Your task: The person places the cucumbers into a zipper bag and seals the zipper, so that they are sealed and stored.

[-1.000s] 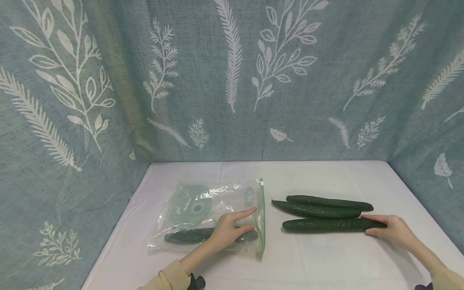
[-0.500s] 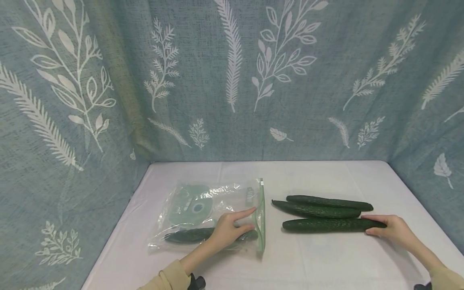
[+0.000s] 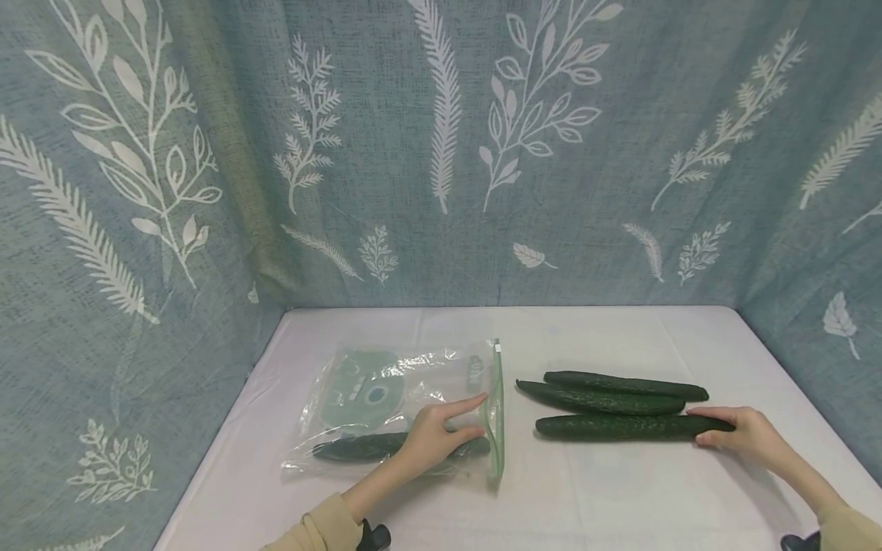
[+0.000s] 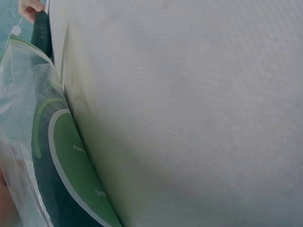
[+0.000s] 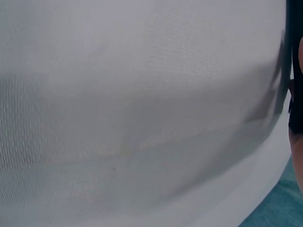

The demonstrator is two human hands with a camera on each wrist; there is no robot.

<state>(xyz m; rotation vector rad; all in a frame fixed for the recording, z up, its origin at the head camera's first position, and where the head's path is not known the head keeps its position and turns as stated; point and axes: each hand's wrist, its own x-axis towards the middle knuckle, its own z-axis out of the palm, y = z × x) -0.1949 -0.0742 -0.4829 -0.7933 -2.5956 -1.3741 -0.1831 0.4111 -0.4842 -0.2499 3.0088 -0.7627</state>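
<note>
A clear zip bag with a green zip edge lies flat on the left part of the table, one cucumber inside it. My left hand rests over the bag near its zip end, index finger and thumb spread apart, both fairly straight; its other fingers are hidden. At the right, my right hand grips the right end of the front cucumber between thumb and fingers. That cucumber's left end points toward the bag's zip edge. In the left wrist view the right hand appears far off, on the end of a cucumber.
Two more cucumbers lie just behind the gripped one, a middle cucumber and a rear cucumber. A white cloth covers the table. Blue-green curtains with white leaf prints hang behind and at both sides.
</note>
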